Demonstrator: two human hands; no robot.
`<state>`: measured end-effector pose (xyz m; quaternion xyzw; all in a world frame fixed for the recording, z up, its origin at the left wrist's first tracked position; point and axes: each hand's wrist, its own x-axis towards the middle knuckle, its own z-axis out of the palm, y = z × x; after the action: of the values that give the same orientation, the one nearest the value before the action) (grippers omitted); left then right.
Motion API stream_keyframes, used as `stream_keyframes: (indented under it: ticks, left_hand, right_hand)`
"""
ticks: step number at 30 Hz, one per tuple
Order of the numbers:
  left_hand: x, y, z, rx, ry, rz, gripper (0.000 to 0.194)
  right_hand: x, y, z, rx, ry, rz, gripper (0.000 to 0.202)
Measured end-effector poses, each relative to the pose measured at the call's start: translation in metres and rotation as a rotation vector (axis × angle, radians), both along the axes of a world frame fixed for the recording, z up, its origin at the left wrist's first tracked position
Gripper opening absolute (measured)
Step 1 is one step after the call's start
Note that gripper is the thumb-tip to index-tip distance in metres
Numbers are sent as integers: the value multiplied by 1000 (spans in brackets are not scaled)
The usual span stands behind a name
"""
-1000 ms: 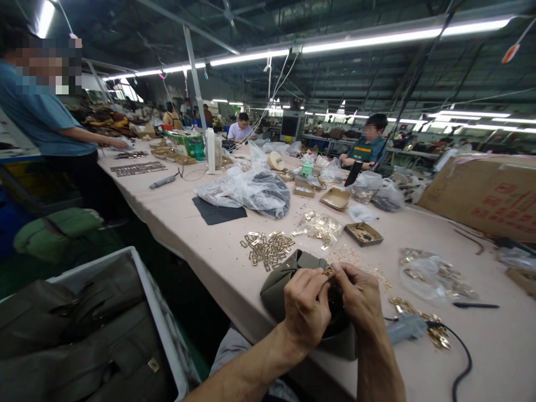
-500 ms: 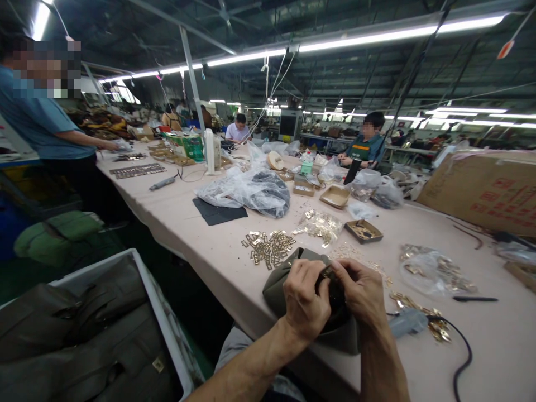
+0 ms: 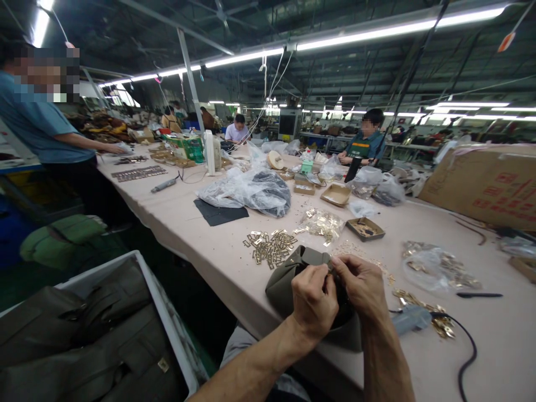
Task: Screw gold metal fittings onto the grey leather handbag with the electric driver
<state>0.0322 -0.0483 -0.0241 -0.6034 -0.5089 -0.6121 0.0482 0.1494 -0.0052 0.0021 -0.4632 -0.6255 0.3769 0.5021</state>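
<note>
A dark olive bag (image 3: pixel 281 283) sits at the near edge of the pale table, its opening facing up toward me. My left hand (image 3: pixel 315 296) is closed at the bag's opening, thumb and fingers pinched together. Opposite it, my right hand (image 3: pixel 363 282) pinches the bag's rim, its fingertips almost touching those of the left. Whatever small part lies between the fingertips is too hidden to make out. Just beyond the bag lies a pile of metal frames (image 3: pixel 271 247). Gold metal pieces (image 3: pixel 444 324) lie right of my right hand, beside a grey corded tool (image 3: pixel 412 320).
A white crate (image 3: pixel 161 304) of olive bags stands at lower left. On the table (image 3: pixel 201 244) are a plastic-wrapped bundle (image 3: pixel 251 191), a small tray (image 3: pixel 365 229), bags of metal parts (image 3: pixel 439 267) and a cardboard box (image 3: pixel 481 187). One person (image 3: pixel 46 131) stands at left; others sit farther back.
My left hand has shifted slightly right and down, and its fingers are drawn more tightly together. My right hand stays at the rim. The whole view has moved a little.
</note>
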Motion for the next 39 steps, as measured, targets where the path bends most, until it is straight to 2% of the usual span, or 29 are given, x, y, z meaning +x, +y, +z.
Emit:
stream_keyframes:
  ticks: [3, 5, 8, 12, 15, 18, 21, 27, 39]
  left_hand:
    - [3, -1, 1, 6, -14, -5, 17]
    - [-2, -1, 4, -23, -65, -82, 14]
    - [-17, -1, 12, -160, -212, -334, 14]
    - [-32, 8, 19, -392, -398, -683, 31]
    - [-32, 16, 17, -526, -605, -841, 36]
    - [-27, 21, 15, -551, -780, -877, 39]
    - [-25, 21, 17, -558, -837, -878, 41]
    - [-28, 19, 24, -584, -828, -894, 44]
    - [-29, 17, 23, -591, -828, -904, 45]
  right_hand:
    - [2, 1, 1, 11, -9, -1, 43]
    - [5, 2, 2, 26, -27, 0, 42]
    - [9, 3, 5, 35, -41, 13, 42]
    - [10, 4, 9, 20, 9, 56, 43]
    - [11, 5, 7, -7, 33, 85, 42]
    - [16, 7, 2, -31, 68, 96, 42]
    - [22, 9, -4, -46, 122, 121, 43]
    - [27, 12, -10, -37, 137, 117, 38]
    - [22, 8, -2, -48, 110, 60, 38]
